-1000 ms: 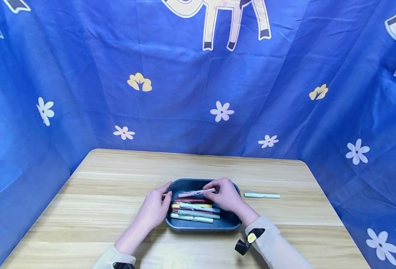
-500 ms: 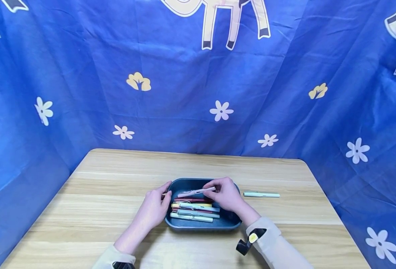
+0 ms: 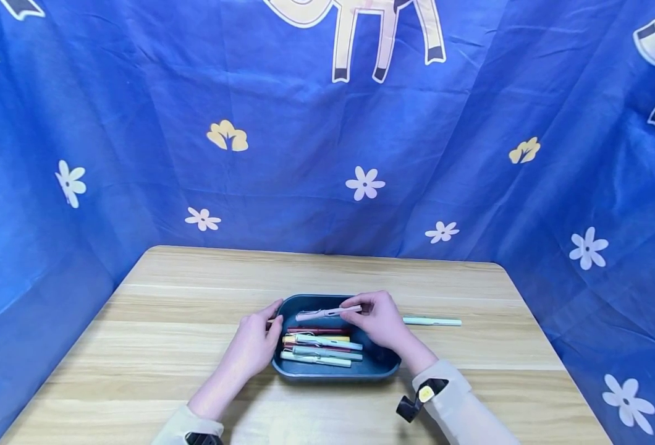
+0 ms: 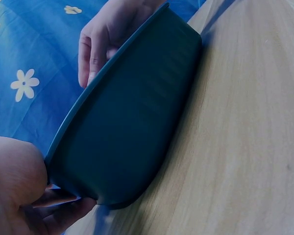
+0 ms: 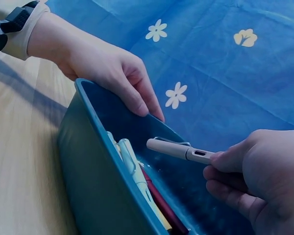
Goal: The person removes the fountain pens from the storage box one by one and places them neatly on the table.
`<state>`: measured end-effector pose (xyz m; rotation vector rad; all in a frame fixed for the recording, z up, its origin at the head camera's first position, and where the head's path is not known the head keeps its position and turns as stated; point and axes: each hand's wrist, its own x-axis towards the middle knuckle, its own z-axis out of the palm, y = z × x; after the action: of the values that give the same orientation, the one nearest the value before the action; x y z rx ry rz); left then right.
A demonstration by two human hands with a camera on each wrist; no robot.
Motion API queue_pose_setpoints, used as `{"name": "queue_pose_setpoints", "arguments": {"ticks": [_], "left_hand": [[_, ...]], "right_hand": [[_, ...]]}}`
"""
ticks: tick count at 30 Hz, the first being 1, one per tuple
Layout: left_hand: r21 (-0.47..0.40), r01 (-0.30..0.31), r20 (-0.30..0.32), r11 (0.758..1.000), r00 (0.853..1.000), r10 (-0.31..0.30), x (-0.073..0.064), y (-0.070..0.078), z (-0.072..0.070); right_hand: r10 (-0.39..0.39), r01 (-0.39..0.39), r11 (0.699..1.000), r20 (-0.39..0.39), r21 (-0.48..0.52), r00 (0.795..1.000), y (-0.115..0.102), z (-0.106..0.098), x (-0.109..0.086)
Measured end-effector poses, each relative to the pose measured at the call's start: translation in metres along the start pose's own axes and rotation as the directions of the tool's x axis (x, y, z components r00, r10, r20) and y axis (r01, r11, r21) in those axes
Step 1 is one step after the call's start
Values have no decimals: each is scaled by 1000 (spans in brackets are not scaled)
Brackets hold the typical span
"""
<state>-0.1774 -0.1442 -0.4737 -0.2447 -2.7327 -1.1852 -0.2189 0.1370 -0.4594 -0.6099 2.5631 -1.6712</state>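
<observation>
In the head view my right hand (image 3: 380, 318) pinches the end of a pale pink capped pen (image 3: 327, 313) between thumb and fingers, above the far part of a dark blue-green box (image 3: 335, 376). The right wrist view shows the pen (image 5: 169, 149) sloping over the box, its clip upward. My left hand (image 3: 254, 343) grips the box's left end, thumb at the rim and other fingers along the outer wall. Inside lie several pens: a dark red pen (image 3: 316, 331), a yellow one partly covered, a light blue pen (image 3: 327, 342), a grey-blue one and a pale green pen (image 3: 316, 360) nearest me.
A mint-coloured pen (image 3: 433, 321) lies on the wooden table (image 3: 194, 296) just right of the box, its left end close to my right hand. A blue patterned cloth (image 3: 305, 154) hangs behind the table and at both sides.
My right hand has lifted the pale pink pen slightly and shifted it a little to the right and away from me. The left hand and box stay nearly where they were.
</observation>
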Motion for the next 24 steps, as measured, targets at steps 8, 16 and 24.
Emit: {"name": "queue_pose_setpoints", "arguments": {"ticks": [8, 16, 24], "left_hand": [[-2, -6, 4, 1000, 1000, 6, 0, 0, 0], [-12, 7, 4, 1000, 1000, -7, 0, 0, 0], [-16, 17, 7, 1000, 1000, -17, 0, 1, 0]], "right_hand": [[3, -3, 999, -1, 49, 1000, -1, -7, -4], [-22, 23, 997, -13, 71, 1000, -2, -17, -11], [-26, 29, 997, -31, 78, 999, -5, -27, -17]]}}
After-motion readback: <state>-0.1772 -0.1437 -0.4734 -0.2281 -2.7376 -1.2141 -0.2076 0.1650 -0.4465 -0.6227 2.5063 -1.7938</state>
